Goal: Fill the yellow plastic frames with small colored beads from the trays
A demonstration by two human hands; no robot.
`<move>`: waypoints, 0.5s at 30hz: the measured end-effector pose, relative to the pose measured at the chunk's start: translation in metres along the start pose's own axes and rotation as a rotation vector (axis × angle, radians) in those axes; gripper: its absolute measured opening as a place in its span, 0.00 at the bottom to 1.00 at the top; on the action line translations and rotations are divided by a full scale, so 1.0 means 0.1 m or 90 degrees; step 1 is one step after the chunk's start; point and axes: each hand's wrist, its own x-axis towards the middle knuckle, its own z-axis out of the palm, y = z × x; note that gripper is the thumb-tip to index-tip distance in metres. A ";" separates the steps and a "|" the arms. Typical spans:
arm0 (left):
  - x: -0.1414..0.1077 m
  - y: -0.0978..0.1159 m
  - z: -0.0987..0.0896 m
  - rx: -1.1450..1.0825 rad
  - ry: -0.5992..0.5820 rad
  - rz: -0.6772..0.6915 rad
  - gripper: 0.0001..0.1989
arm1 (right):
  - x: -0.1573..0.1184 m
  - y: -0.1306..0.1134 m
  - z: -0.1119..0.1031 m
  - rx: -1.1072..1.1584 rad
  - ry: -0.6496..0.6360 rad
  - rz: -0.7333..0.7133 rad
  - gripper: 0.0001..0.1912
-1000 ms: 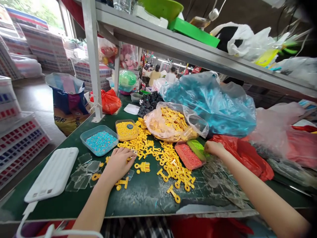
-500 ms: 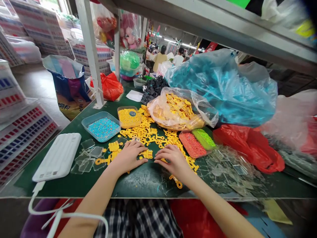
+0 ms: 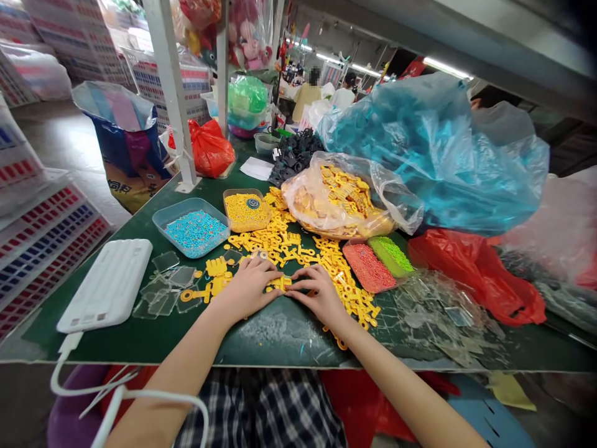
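Note:
A yellow plastic piece (image 3: 282, 284) lies low over the tabletop between my two hands. My left hand (image 3: 252, 287) holds it from the left, fingers over the far side and thumb at the near side. At its right end, my right hand (image 3: 321, 297) pinches with thumb and fingertips; they partly cover the piece. Left of my left hand are more yellow plastic parts (image 3: 215, 267), some with round rings. A spread of loose yellow parts (image 3: 359, 305) borders my right hand and runs back behind both hands.
Trays of blue beads (image 3: 196, 233), yellow beads (image 3: 245, 211), red beads (image 3: 368, 267) and green beads (image 3: 392, 255) stand behind. Clear plastic squares (image 3: 168, 289) lie left, with more clear pieces (image 3: 448, 317) right. A white power bank (image 3: 107, 283) with a cable sits left. Bags fill the back.
My right hand has moved left to the yellow piece, and its fingertips now meet the piece's right end. My left hand stays around it. The view has shifted slightly.

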 end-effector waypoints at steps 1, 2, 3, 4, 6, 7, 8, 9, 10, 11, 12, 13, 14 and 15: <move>0.00 0.01 0.00 -0.001 -0.007 -0.005 0.16 | 0.00 0.00 0.00 -0.002 0.003 -0.002 0.04; 0.01 0.01 -0.01 -0.002 -0.013 -0.009 0.16 | 0.00 0.00 0.00 -0.006 0.005 -0.008 0.04; 0.01 0.02 -0.01 -0.002 -0.015 -0.013 0.16 | 0.01 0.00 -0.01 -0.012 0.006 -0.016 0.05; 0.02 0.03 -0.01 0.000 -0.015 -0.016 0.16 | 0.01 0.00 -0.02 -0.019 0.007 -0.026 0.05; 0.02 0.03 -0.01 0.006 -0.014 -0.020 0.16 | 0.01 0.00 -0.03 -0.037 0.005 -0.045 0.07; 0.02 0.03 -0.01 0.009 -0.016 -0.021 0.17 | 0.01 0.00 -0.04 -0.047 0.001 -0.051 0.07; 0.02 0.03 -0.01 0.012 -0.018 -0.022 0.17 | 0.01 0.00 -0.04 -0.056 -0.002 -0.056 0.07; 0.02 0.03 -0.01 0.014 -0.019 -0.022 0.17 | 0.01 0.00 -0.04 -0.064 -0.005 -0.059 0.07; 0.02 0.03 -0.01 0.016 -0.020 -0.021 0.17 | 0.01 0.01 -0.04 -0.069 -0.006 -0.063 0.07; 0.02 0.02 0.00 0.019 -0.019 -0.019 0.18 | 0.01 0.01 -0.04 -0.072 -0.006 -0.068 0.07; 0.02 0.02 0.00 0.022 -0.016 -0.017 0.17 | 0.01 0.01 -0.04 -0.071 -0.004 -0.075 0.08; 0.01 0.02 0.00 0.025 -0.014 -0.014 0.17 | 0.01 0.01 -0.05 -0.068 -0.002 -0.081 0.08; 0.01 0.01 0.01 0.028 -0.011 -0.013 0.17 | 0.01 0.01 -0.06 -0.066 0.003 -0.084 0.08; 0.01 0.01 0.01 0.031 -0.008 -0.011 0.17 | 0.01 0.01 -0.07 -0.064 0.008 -0.083 0.08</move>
